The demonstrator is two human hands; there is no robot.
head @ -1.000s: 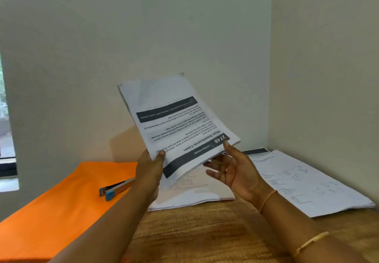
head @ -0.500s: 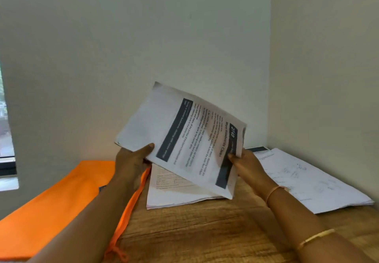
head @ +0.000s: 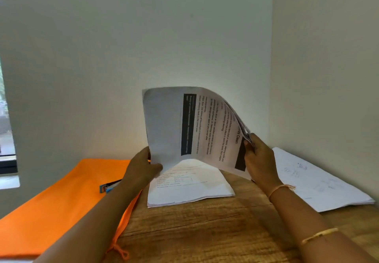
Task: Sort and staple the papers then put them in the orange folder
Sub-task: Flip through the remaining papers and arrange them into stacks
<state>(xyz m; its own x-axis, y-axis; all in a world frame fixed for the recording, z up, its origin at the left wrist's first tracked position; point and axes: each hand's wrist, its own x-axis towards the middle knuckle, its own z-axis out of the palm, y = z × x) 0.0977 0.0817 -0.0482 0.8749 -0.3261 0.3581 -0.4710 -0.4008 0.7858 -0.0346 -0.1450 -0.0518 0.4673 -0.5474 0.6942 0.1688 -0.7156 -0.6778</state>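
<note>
Sheaf (head: 184, 123) has swung upright, gripped by left hand (head: 141, 167), right hand (head: 259, 160); two stacks (head: 196, 193) (head: 320, 182).

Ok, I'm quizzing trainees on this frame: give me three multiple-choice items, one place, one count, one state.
1. Where does the blue stapler lie? A) on the orange folder B) on the floor C) in a hand
2. How many paper stacks lie flat on the wooden table? A) one B) two C) four
3. The printed sheets are: A) inside the folder B) flat on the table C) raised, gripped by both hands
Answers: 1 A, it rests on the orange fabric; 2 B, the middle stack and the right stack; 3 C, the left hand and the right hand grip opposite edges.
</note>
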